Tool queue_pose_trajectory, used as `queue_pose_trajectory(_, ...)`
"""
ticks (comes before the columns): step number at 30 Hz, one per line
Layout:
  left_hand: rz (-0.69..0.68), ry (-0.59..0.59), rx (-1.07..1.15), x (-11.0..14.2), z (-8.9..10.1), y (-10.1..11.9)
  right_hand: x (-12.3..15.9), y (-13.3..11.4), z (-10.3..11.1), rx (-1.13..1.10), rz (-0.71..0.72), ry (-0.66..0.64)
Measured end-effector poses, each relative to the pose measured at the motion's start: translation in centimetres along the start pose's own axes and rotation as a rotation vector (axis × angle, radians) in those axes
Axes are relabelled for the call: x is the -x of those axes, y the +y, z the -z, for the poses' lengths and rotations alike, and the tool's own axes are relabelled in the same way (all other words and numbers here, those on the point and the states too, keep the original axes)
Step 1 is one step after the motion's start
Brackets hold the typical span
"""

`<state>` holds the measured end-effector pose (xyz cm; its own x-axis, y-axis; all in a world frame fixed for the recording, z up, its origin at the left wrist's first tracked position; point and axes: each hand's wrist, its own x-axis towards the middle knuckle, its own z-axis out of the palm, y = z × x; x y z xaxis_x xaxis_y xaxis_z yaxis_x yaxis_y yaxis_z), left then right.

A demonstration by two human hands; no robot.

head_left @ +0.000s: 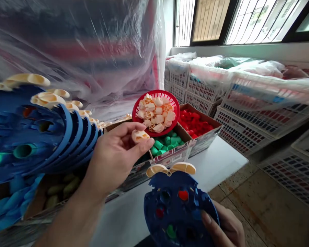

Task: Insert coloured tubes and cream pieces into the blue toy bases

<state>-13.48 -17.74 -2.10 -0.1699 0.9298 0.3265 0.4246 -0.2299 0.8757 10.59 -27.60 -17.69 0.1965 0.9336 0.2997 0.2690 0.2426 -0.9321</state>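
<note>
Between the thumb and fingers of my left hand (pixel 118 154) is a small cream hollow plastic piece (pixel 139 136). It is just in front of a red basket (pixel 177 115) heaped with similar cream pieces (pixel 158 111). My right hand (pixel 225 223) grips the right edge of a dark blue rounded plastic shell (pixel 176 209), thumb on its near face. Two cream curved parts (pixel 171 168) sit along the shell's top edge. Red and green round inserts show in its openings. The fingers behind the shell are partly hidden.
On the left stands a row of blue shells (pixel 54 137) with cream tops. Cardboard boxes hold green caps (pixel 167 142), red caps (pixel 193 123) and blue pieces (pixel 12 202) along the white table (pixel 211 161). White crates (pixel 247 127) stack at right; plastic sheeting (pixel 79 44) hangs behind.
</note>
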Motion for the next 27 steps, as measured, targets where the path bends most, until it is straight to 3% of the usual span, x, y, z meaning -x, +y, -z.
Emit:
queue_pose_trajectory(1,0.017,0.018,0.008,1.6,0.1,0.1,-0.5,-0.1,0.3,-0.026,0.073,-0.061)
queue_pose_trajectory(4,0.076,0.008,0.011,6.3,0.3,-0.3,-1.6,-0.9,0.9,-0.086,0.11,-0.222)
queue_pose_trajectory(10,0.078,0.002,-0.057,12.1,0.0,-2.8,-1.9,-2.7,0.8,-0.153,0.063,-0.2)
queue_pose_trajectory(17,-0.063,-0.004,-0.234,13.1,-0.3,-3.8,-2.3,-2.9,1.0,-0.152,0.214,-0.257)
queue_pose_trajectory(20,0.022,-0.043,-0.242,12.9,-0.4,-4.1,-2.4,-2.8,1.1,-0.152,0.221,-0.261)
queue_pose_trajectory(24,0.193,0.001,-0.082,12.7,-0.7,-4.9,-2.3,-2.6,1.4,-0.162,0.211,-0.272)
queue_pose_trajectory(27,0.345,-0.151,0.204,12.4,-0.5,-5.2,-2.0,-2.5,1.7,-0.155,0.194,-0.254)
